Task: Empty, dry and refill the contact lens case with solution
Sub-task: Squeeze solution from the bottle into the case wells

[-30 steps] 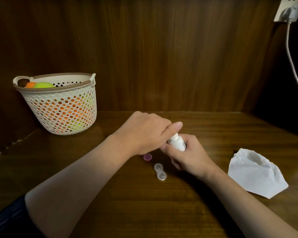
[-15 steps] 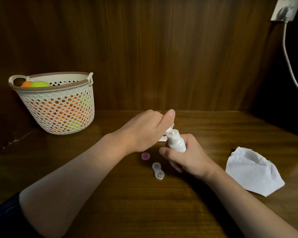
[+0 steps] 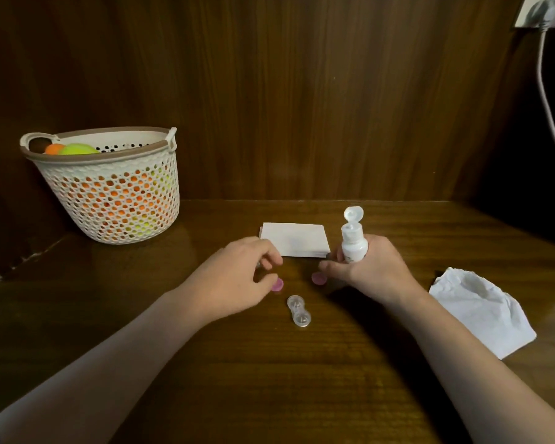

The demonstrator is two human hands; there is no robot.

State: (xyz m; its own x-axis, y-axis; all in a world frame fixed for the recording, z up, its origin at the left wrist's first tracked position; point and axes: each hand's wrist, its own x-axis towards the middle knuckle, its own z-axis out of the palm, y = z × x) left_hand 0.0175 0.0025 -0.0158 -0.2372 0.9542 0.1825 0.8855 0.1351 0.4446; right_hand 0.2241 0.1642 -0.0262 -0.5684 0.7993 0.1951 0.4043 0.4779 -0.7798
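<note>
Resting nearest me on the dark wooden tabletop (image 3: 269,379) is the clear plastic two-well contact lens case (image 3: 298,310), uncapped, lying between my two forearms and touched by neither hand. Just beyond it, my left hand (image 3: 234,280) hovers low with its fingers loosely curled; the fingertips sit right at one small pink round cap (image 3: 277,285), though I cannot tell whether they pinch it or only touch it. A second small pink round cap (image 3: 318,278) lies just beside the thumb of my right hand (image 3: 374,270). That hand is wrapped around the small white plastic solution bottle (image 3: 353,243), held upright, its flip lid (image 3: 353,214) hinged open and standing above the nozzle. To my right, a crumpled white tissue (image 3: 481,312) lies well apart from the case. Farther back, just behind my hands, sits a neatly folded white tissue (image 3: 297,239). At the far left, against the wooden back panel (image 3: 302,91), stands a cream perforated plastic basket (image 3: 109,200) with orange and yellow-green balls (image 3: 77,149) inside. A white cable (image 3: 548,100) hangs at the top right.
</note>
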